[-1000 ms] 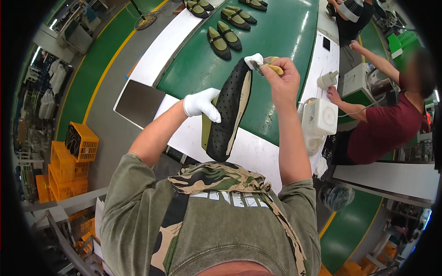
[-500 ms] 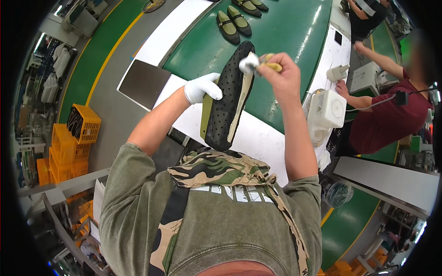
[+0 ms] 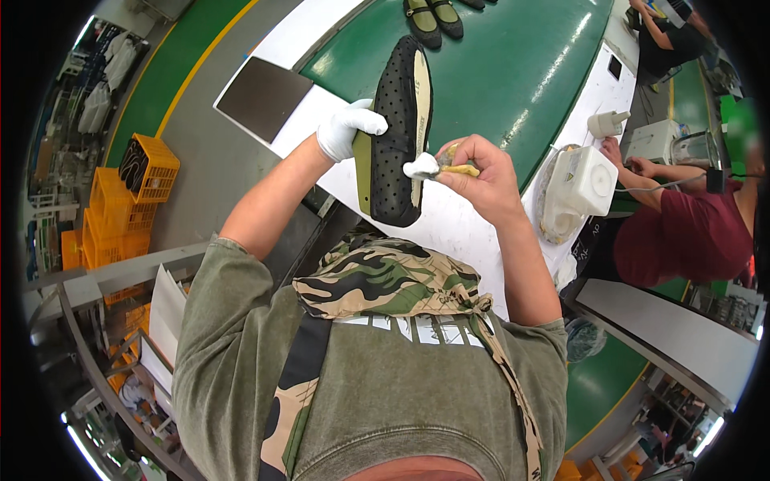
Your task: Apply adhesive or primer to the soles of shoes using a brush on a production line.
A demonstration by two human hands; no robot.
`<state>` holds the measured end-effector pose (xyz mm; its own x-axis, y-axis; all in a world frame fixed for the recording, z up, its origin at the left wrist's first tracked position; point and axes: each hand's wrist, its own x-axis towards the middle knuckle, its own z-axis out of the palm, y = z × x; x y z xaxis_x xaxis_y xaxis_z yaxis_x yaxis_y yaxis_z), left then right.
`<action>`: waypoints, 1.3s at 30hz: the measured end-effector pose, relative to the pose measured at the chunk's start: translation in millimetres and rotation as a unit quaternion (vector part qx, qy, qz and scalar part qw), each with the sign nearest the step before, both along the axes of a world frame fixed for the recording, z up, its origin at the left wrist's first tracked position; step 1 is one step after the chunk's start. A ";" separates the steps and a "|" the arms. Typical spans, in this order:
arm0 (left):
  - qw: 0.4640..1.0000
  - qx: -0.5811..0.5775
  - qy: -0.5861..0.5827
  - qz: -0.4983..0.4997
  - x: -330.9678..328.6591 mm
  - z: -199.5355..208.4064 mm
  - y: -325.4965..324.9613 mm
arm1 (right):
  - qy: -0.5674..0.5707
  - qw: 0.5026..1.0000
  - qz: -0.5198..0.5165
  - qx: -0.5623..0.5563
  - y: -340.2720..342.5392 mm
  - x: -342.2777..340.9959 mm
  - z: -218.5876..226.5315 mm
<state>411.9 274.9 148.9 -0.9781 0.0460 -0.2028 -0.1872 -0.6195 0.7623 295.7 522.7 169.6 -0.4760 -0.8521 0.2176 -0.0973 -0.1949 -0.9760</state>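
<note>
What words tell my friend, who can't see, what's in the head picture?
A gloved left hand holds a black dotted shoe while the bare right hand holds a yellow-handled tool, its white tip at the shoe's pale sole. More shoes stand on a green surface, with a person in dark red at right.

From where I stand, twelve being straight ahead of the worker, the white-gloved left hand [image 3: 349,128] grips a dotted black shoe [image 3: 391,148] at its nine o'clock side. At four, the bare right hand [image 3: 488,184] pinches a yellow tool [image 3: 461,170], its white tip over the pale sole. Near one sit olive-lined shoes [image 3: 433,20]; orange crates [image 3: 120,208] are stacked toward eight-thirty.
</note>
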 end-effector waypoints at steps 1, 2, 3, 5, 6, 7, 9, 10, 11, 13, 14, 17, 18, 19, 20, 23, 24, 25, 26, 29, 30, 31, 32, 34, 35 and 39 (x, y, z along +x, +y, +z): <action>1.000 0.002 -0.003 0.005 4.7 -0.2 2.2 | -0.002 0.999 0.046 0.000 4.0 -0.9 -1.1; 1.000 -0.004 -0.004 0.015 8.3 0.7 4.7 | -0.004 0.996 0.093 -0.001 6.0 -1.1 -2.0; 1.000 -0.010 -0.006 0.027 12.2 1.0 7.5 | -0.007 0.995 0.098 0.000 5.2 2.0 -3.1; 0.999 0.002 0.007 0.041 19.1 -2.7 13.2 | -0.070 0.996 0.033 -0.044 2.0 10.1 -5.1; 0.998 0.001 0.006 0.057 21.8 -7.0 13.1 | -0.072 0.996 0.039 -0.043 3.0 12.0 -7.1; 0.997 0.000 0.005 0.073 25.4 -9.9 13.7 | -0.054 0.996 0.050 -0.045 4.3 13.7 -9.6; 0.998 0.007 0.012 0.064 34.1 -12.1 14.3 | -0.038 0.996 0.065 -0.046 6.2 12.9 -12.2; 0.997 -0.028 0.005 0.071 38.5 -14.9 13.7 | -0.035 0.992 0.122 -0.020 8.1 8.2 -10.4; 0.995 -0.062 -0.001 0.078 42.6 -15.8 14.9 | -0.031 0.984 0.178 0.007 9.0 5.4 -9.1; 0.996 -0.035 -0.006 0.088 51.7 -15.9 17.5 | -0.020 0.983 0.184 -0.004 5.0 8.8 -9.4; 0.996 -0.009 -0.008 0.092 55.0 -14.2 17.0 | -0.039 0.984 0.175 -0.004 0.8 12.6 -7.1; 0.994 -0.026 -0.001 0.103 66.7 -17.9 10.5 | -0.048 0.978 0.203 0.012 -7.6 14.7 -8.1; 0.994 -0.027 0.000 0.108 71.5 -16.8 7.0 | -0.039 0.970 0.238 0.026 -11.6 14.5 -8.4; 0.993 -0.021 0.005 0.113 76.4 -15.5 4.1 | -0.038 0.969 0.244 0.025 -16.3 16.3 -8.4; 0.993 -0.017 0.011 0.119 82.5 -13.0 1.0 | -0.057 0.968 0.242 0.027 -22.1 20.2 -6.7; 0.993 0.010 0.011 0.120 101.9 -4.0 -9.8 | -0.049 0.974 0.219 0.021 -41.4 37.4 -10.3; 0.992 0.005 0.020 0.122 108.2 -2.8 -15.0 | -0.021 0.981 0.193 0.008 -56.0 44.6 -10.9; 0.990 0.003 0.018 0.136 114.3 -1.1 -16.5 | 0.002 0.986 0.168 0.006 -61.8 51.1 -7.7; 0.987 0.009 0.025 0.159 120.4 1.4 -19.5 | 0.025 0.989 0.144 -0.001 -66.2 56.9 -4.6; 0.980 0.056 0.044 0.186 143.6 -0.9 -30.3 | -0.013 0.990 0.142 -0.021 -84.9 74.4 -3.9; 0.979 0.035 0.053 0.193 155.3 2.3 -34.3 | -0.024 0.985 0.169 -0.021 -91.8 80.5 -2.4; 0.977 0.019 0.067 0.203 166.9 15.2 -33.6 | -0.020 0.980 0.196 -0.035 -100.3 88.0 -1.9; 0.967 -0.022 0.083 0.239 177.3 16.7 -35.3 | -0.044 0.977 0.205 -0.035 -110.0 97.2 -1.6; 0.955 -0.058 0.059 0.286 206.9 14.3 -43.8 | -0.066 0.966 0.245 -0.045 -128.4 112.4 0.6; 0.954 -0.048 0.023 0.295 221.7 15.5 -46.7 | -0.062 0.974 0.213 -0.038 -136.0 115.1 1.5; 0.892 -0.089 0.057 0.439 291.4 81.7 -39.8 | -0.129 0.968 0.203 -0.072 -164.4 122.8 -9.6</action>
